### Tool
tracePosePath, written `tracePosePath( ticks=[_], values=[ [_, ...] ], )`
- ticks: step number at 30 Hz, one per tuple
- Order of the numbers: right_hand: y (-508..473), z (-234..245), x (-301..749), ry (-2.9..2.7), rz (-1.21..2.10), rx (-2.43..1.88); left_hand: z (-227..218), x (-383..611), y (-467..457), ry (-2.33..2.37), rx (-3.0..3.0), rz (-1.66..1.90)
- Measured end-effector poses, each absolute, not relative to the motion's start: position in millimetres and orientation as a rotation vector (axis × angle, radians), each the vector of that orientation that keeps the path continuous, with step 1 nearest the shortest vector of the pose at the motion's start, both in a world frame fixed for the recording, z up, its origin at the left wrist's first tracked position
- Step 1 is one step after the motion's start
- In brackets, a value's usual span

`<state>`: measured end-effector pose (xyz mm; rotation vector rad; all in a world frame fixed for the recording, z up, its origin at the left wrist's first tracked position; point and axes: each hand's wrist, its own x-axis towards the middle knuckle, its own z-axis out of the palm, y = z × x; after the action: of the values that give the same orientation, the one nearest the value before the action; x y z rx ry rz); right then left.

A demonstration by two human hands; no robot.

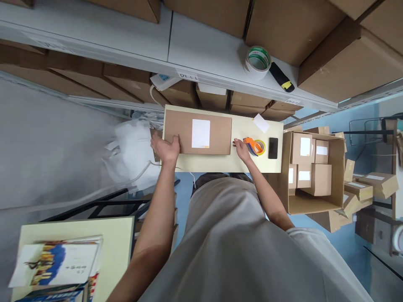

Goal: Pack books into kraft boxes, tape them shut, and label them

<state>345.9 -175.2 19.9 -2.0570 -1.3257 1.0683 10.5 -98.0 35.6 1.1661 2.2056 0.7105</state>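
A flat brown cardboard box with a white label lies closed on the pale yellow tabletop. At its left end is my left hand, thumb over the box and fingers spread past the left edge. A brown cardboard piece shows beside those fingers. My right hand hovers just off the box's right end, fingers loosely apart with nothing seen in them. Close by it lies an orange tape dispenser with a yellow tape roll.
A black phone and white paper slip share the tabletop. An open carton on the right holds several labelled boxes. Above, a shelf carries boxes, a tape roll and a black-yellow cutter. White plastic packaging sits left.
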Motion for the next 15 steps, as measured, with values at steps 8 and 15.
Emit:
tracePosePath(
  ticks=[8,15],
  values=[
    [-234,12,428,-1.421,0.742,-2.531,47,59,-171,2.064,1.438,0.843],
    [-233,-23,429,-1.544,0.83,-2.496,64,133,-204,1.945,1.501,0.77]
  ],
)
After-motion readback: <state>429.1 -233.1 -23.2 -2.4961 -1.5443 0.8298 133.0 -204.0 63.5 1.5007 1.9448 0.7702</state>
